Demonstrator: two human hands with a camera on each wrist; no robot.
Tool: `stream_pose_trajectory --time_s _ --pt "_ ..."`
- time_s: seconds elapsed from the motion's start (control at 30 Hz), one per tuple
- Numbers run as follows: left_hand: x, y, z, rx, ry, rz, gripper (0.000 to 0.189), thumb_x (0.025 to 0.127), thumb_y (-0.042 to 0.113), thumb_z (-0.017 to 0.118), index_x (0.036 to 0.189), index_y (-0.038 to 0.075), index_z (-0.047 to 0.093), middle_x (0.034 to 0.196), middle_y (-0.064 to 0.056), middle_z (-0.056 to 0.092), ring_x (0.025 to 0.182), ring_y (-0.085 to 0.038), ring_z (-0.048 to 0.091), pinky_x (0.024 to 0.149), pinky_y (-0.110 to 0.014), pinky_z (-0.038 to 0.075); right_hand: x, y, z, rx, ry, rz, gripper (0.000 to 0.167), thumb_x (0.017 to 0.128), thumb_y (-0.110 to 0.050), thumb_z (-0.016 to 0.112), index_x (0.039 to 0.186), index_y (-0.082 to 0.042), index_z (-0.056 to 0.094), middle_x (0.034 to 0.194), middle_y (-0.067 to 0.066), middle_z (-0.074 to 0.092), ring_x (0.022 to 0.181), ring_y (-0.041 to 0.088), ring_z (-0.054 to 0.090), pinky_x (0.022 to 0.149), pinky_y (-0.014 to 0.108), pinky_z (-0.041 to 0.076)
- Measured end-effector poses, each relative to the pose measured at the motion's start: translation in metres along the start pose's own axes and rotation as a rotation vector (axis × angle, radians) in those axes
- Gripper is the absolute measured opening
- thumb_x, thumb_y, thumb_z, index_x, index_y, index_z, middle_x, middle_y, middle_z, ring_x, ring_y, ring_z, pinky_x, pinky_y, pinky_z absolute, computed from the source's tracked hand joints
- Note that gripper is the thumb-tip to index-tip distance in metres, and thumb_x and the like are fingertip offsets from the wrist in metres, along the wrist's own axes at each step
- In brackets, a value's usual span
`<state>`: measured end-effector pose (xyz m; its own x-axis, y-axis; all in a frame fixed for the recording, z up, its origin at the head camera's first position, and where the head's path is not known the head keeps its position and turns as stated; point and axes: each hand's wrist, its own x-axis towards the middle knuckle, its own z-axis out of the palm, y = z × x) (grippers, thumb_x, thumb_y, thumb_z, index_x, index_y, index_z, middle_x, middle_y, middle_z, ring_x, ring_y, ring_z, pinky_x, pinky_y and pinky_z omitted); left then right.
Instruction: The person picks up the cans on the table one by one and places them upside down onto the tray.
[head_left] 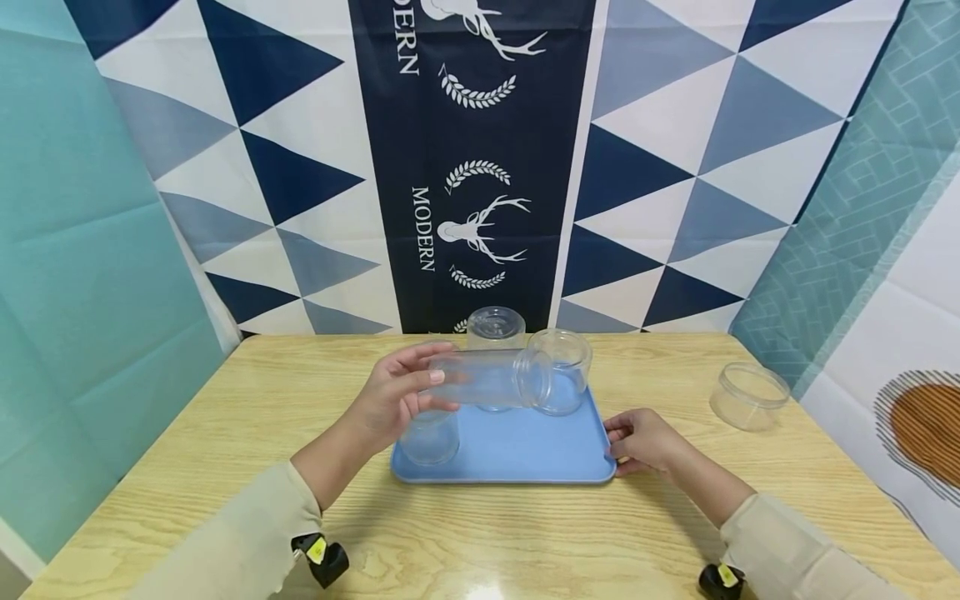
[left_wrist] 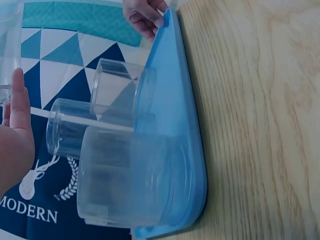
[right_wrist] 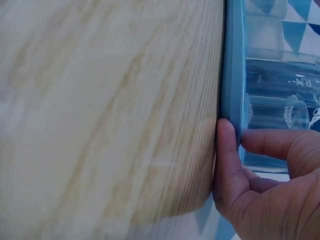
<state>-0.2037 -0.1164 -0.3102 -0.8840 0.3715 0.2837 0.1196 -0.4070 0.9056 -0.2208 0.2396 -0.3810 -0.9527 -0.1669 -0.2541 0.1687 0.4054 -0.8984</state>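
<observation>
A clear plastic jar [head_left: 487,377] lies on its side in the air over the blue tray [head_left: 525,454], its rimmed end toward the right. My left hand [head_left: 397,387] grips its left end, with the thumb in front. In the left wrist view only part of this jar [left_wrist: 9,40] and of the hand [left_wrist: 15,145] shows. My right hand [head_left: 641,440] pinches the tray's right edge near the front corner, with thumb and finger on either side of the rim in the right wrist view. Clear jars stand on the tray at back [head_left: 496,325], back right [head_left: 564,367] and front left [head_left: 430,440].
A short, wide clear container [head_left: 750,398] stands on the wooden table [head_left: 300,400] at the right, apart from the tray. Behind the table hangs a patterned cloth [head_left: 480,167], with a teal cloth [head_left: 97,250] at the left.
</observation>
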Motion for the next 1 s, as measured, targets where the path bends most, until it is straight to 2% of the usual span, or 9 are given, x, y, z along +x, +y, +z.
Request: stream_pose_trajectory --time_s 0.17,0.4,0.67,1.0 --pt "0.000 0.004 -0.003 0.068 0.046 -0.012 0.032 0.087 0.000 0.059 0.118 0.006 0.067 0.115 -0.006 0.065 0.098 -0.023 0.068 0.072 -0.040 0.059 0.002 0.001 -0.001 0.003 0.000 -0.001 0.044 0.082 0.016 0.060 0.122 0.023 0.044 0.090 0.015 0.052 0.073 0.020 0.061 0.061 0.035 0.058" --pt "0.005 0.011 -0.001 0.191 0.171 -0.103 0.042 0.086 0.001 0.066 0.126 -0.006 0.058 0.114 -0.008 0.061 0.092 -0.021 0.065 0.073 -0.043 0.059 0.003 0.003 0.000 -0.006 0.004 -0.004 0.043 0.081 0.015 0.059 0.121 0.023 0.045 0.088 0.014 0.052 0.073 0.021 0.062 0.061 0.035 0.058" --pt "0.009 0.016 0.001 0.331 0.233 -0.167 0.043 0.085 0.005 0.071 0.126 -0.003 0.061 0.114 -0.011 0.060 0.094 -0.021 0.062 0.072 -0.039 0.059 0.002 0.000 0.001 -0.014 0.008 0.021 0.048 0.081 0.014 0.057 0.126 0.020 0.041 0.089 0.014 0.050 0.075 0.021 0.060 0.061 0.035 0.057" --pt "0.013 0.020 0.005 0.530 0.226 -0.178 0.042 0.080 0.008 0.078 0.120 0.005 0.068 0.118 -0.011 0.061 0.095 -0.020 0.064 0.071 -0.043 0.059 0.004 -0.005 0.001 -0.007 0.009 0.041 0.057 0.078 0.014 0.058 0.131 0.018 0.039 0.098 0.018 0.052 0.076 0.022 0.062 0.061 0.037 0.058"
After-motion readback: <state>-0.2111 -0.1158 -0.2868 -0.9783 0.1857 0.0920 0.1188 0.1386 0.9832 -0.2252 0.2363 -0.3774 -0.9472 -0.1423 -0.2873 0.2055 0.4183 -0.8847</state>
